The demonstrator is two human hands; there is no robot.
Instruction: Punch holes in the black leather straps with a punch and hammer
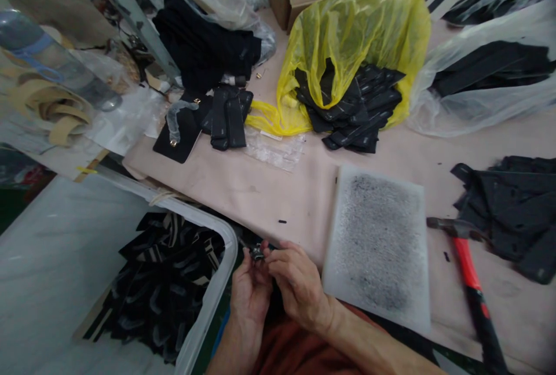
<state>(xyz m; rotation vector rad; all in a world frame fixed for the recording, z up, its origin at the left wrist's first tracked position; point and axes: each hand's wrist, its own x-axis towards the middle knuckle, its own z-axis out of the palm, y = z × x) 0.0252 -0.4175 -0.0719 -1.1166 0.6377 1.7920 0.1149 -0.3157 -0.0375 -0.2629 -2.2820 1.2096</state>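
Note:
Both hands meet at the table's front edge, beside the rim of the white bin. A small dark metallic piece [257, 252] sits between their fingertips, too small to identify. My left hand [251, 288] pinches it from the left, palm turned up. My right hand [297, 282] is closed at the piece's right side, fingers bent over it. To the right lies a white board [377, 247] with a dark speckled surface. Farther right rests a hammer [469, 271] with a red and black handle.
A white bin [228, 271] at the lower left holds black pieces. A yellow bag [360, 28] spills black strips at the back. Dark pieces [512, 207] lie at the right. A bottle [56, 57] and tape rolls [61, 109] are at the far left.

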